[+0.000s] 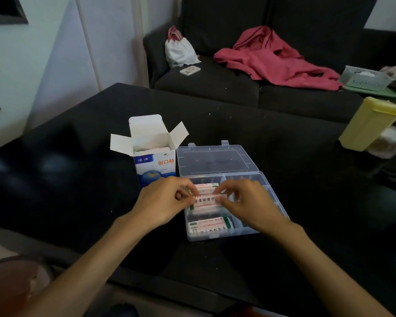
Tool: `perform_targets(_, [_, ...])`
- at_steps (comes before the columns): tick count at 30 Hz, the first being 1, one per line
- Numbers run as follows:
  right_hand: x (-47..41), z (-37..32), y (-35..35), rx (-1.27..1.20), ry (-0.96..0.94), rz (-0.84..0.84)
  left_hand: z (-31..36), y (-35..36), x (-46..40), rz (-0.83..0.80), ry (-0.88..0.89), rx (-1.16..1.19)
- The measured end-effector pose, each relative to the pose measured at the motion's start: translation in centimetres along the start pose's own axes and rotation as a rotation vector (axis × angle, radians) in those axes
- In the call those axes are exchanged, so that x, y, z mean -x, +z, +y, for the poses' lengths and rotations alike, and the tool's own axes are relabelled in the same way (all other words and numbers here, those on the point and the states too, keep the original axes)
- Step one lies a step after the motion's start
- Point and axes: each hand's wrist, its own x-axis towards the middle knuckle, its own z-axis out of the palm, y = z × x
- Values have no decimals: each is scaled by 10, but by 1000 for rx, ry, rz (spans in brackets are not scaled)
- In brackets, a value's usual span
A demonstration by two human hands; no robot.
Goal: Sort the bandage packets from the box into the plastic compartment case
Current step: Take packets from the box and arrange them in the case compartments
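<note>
Your hands pinch packets over the case.
Left hand (164,201) and right hand (246,201) grip the packets' (207,199) ends above the case (224,234); more packets fill its front compartment and the box (154,161).

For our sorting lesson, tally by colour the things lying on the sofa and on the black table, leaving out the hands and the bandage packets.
White: 3 - cloth bag, phone, bandage box
Pink-red: 1 - garment
Pale green: 1 - basket
Yellow: 1 - container
Clear: 1 - compartment case
Total: 7
</note>
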Motion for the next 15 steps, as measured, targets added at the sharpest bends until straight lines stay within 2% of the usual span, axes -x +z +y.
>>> perform_targets(3, [-2, 0, 2, 66, -1, -10, 4, -2, 3, 43, 50, -159])
perform_targets(8, [-7, -4, -2, 105, 38, -60, 4, -2, 6, 47, 117, -279])
perform_targets(11, [-8, -9, -3, 90, 60, 4, 4, -2, 7, 42, 149, -334])
perform_targets(13, [-8, -12, -3, 93, 59, 8, 3, -4, 9, 7, 165, -353])
perform_targets(15, [-7, -14, -8, 19, 62, 13, 3, -9, 10, 8, 157, -246])
